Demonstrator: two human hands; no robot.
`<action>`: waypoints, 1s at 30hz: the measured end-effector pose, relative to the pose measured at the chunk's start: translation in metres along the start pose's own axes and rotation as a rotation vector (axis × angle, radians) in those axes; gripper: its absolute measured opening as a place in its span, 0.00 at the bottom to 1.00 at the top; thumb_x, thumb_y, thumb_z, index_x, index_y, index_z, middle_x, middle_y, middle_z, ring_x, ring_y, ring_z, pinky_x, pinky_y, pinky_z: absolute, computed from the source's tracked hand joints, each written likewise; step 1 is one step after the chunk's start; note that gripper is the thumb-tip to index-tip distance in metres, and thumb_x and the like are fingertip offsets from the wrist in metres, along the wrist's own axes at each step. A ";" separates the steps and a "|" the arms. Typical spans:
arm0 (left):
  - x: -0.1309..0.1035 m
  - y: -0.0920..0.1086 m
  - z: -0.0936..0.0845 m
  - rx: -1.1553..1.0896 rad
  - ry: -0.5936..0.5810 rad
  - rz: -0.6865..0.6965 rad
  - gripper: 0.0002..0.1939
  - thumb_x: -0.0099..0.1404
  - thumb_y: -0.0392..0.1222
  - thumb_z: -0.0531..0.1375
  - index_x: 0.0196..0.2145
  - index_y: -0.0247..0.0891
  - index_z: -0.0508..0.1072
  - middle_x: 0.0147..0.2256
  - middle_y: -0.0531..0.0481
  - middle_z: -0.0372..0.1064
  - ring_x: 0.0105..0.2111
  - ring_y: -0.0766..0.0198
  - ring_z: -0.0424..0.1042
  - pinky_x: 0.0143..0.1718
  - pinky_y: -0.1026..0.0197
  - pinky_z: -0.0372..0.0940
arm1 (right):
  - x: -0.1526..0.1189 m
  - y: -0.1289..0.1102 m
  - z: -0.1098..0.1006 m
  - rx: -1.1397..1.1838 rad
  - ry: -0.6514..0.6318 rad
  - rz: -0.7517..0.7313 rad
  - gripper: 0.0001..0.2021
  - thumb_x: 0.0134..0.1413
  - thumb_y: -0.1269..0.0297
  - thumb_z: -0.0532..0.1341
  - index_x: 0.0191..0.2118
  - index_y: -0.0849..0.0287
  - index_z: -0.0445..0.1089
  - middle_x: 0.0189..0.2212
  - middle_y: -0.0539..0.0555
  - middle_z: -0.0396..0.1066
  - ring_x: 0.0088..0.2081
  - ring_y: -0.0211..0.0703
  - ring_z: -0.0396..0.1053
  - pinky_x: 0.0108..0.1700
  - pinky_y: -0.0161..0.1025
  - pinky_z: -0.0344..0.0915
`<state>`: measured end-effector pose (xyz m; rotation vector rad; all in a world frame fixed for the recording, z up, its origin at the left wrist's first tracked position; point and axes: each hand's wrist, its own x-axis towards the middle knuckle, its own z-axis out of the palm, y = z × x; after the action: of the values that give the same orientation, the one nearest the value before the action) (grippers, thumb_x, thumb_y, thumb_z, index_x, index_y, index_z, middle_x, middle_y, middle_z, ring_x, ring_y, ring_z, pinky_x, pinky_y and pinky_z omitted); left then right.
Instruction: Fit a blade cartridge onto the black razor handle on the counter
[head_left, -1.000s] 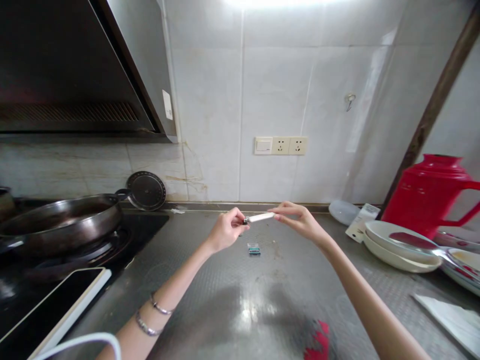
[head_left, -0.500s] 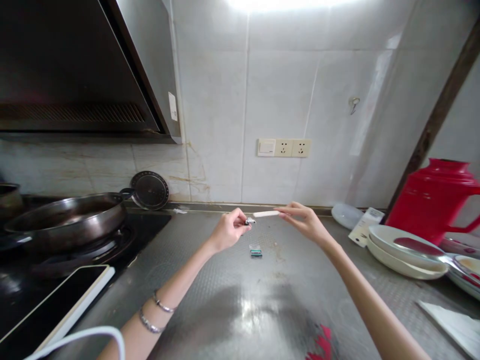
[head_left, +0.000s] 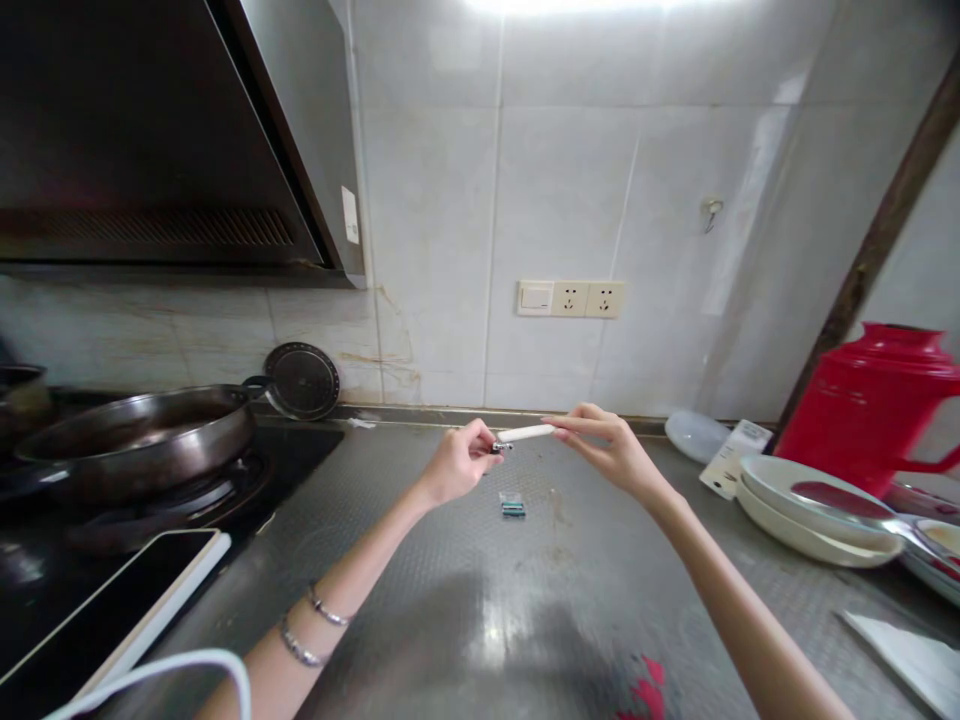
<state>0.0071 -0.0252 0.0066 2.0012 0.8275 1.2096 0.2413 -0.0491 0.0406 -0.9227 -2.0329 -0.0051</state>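
Above the steel counter (head_left: 480, 600), my left hand (head_left: 459, 463) pinches a small dark and silvery metal piece (head_left: 501, 447). My right hand (head_left: 606, 443) holds the right end of a slim white stick (head_left: 525, 433) between thumb and fingertips. The stick's left end is at the metal piece; whether they touch is too small to tell. Below the hands, a small clear and green item (head_left: 513, 506) lies on the counter.
On the left are a black stove with a steel pan (head_left: 142, 440), a phone (head_left: 112, 610) and a white cable (head_left: 180, 662). On the right stand a red thermos (head_left: 862, 405), stacked dishes (head_left: 810, 510), a small box (head_left: 735, 458) and white paper (head_left: 907, 655).
The white stick has moved slightly left and its left end now sits over the metal piece, where a gap showed before. It tilts a little more. The view has shifted slightly.
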 end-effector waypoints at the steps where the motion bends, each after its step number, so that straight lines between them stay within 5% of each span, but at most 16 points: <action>1: 0.000 0.001 0.000 -0.004 -0.001 -0.001 0.09 0.53 0.36 0.61 0.28 0.36 0.62 0.28 0.48 0.73 0.29 0.65 0.73 0.32 0.62 0.67 | 0.000 -0.001 0.000 -0.002 -0.014 -0.017 0.15 0.56 0.56 0.55 0.44 0.54 0.73 0.28 0.54 0.68 0.31 0.40 0.66 0.36 0.37 0.62; 30: -0.003 0.012 0.000 -0.045 -0.007 0.004 0.10 0.52 0.36 0.62 0.27 0.36 0.62 0.29 0.48 0.73 0.29 0.65 0.73 0.34 0.63 0.67 | -0.001 0.008 -0.002 0.074 -0.023 0.075 0.19 0.54 0.52 0.55 0.44 0.56 0.73 0.31 0.55 0.70 0.33 0.42 0.67 0.39 0.39 0.63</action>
<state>0.0079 -0.0349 0.0145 1.9715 0.7862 1.2122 0.2482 -0.0443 0.0389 -0.9563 -2.0046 0.1213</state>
